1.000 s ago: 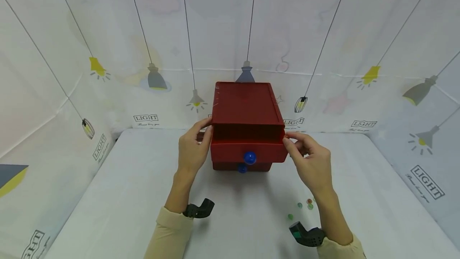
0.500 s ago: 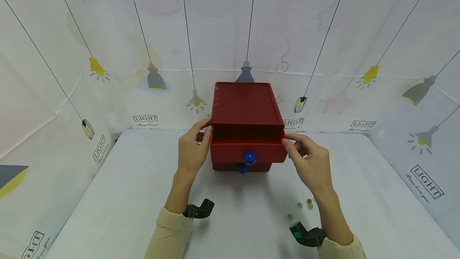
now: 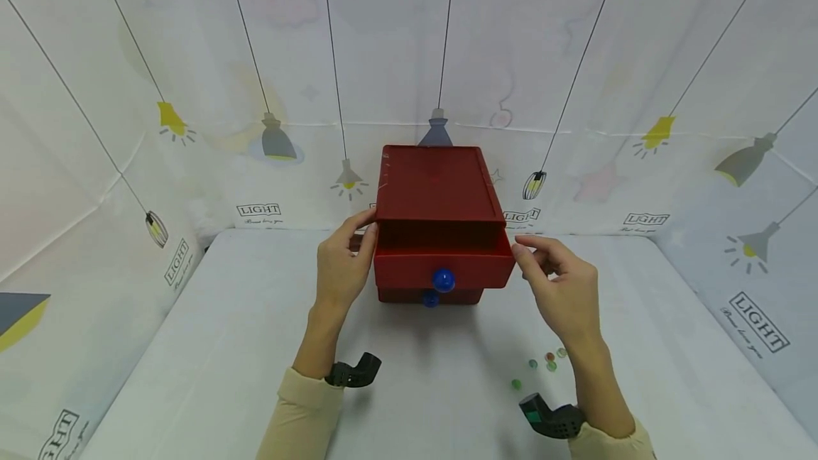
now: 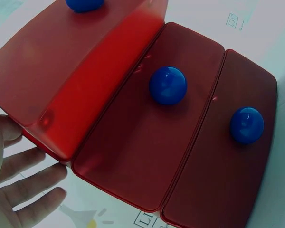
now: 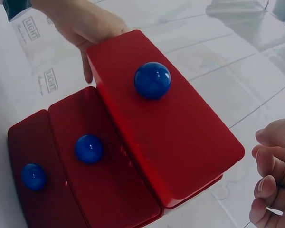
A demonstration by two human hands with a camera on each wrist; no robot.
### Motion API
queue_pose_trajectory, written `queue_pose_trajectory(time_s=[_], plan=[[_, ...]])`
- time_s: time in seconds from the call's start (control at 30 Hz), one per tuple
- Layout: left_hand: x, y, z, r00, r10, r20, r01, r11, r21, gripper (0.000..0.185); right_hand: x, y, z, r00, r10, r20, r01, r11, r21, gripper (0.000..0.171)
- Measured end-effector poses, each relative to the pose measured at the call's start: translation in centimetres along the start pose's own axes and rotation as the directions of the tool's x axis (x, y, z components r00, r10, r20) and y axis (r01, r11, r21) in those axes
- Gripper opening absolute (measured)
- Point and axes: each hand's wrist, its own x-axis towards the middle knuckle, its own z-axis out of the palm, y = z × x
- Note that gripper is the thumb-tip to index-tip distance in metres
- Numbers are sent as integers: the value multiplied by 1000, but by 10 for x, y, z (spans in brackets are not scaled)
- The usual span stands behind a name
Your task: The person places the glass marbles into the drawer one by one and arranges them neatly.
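1. The red drawer unit (image 3: 438,218) stands at the far middle of the white table (image 3: 211,346), its back against the lamp-print backdrop (image 3: 192,91). It has three drawers, each with a blue ball knob.
2. The top drawer (image 3: 443,266) is pulled part-way out of the unit; its blue knob (image 3: 444,280) faces the person. The two drawers below it sit flush, as the left wrist view shows; only the knob of the one beneath (image 3: 431,299) shows in the head view.
3. The left hand (image 3: 341,266) rests flat against the unit's left side, its fingers (image 4: 35,185) straight and slightly apart, bracing the unit and clasping nothing.
4. Change: half a second ago the right hand (image 3: 557,287) pinched the drawer's right front corner. It is now off the drawer, just beside that corner, fingers (image 5: 268,190) loosely curled and holding nothing.
5. Judgement: the pull on the top drawer appears finished, and the drawer rests open unaided.
6. Several small glass marbles (image 3: 542,363) lie on the table in front of the unit, to its right, near the right wrist.
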Motion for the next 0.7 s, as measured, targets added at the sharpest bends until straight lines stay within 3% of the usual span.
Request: queue_pose_trajectory(time_s=[0.7], plan=[[0,2,0,1000,17,-4,-17,1000,10,30,1,-6,-16,997,-12,-70,13,1000,10,19]])
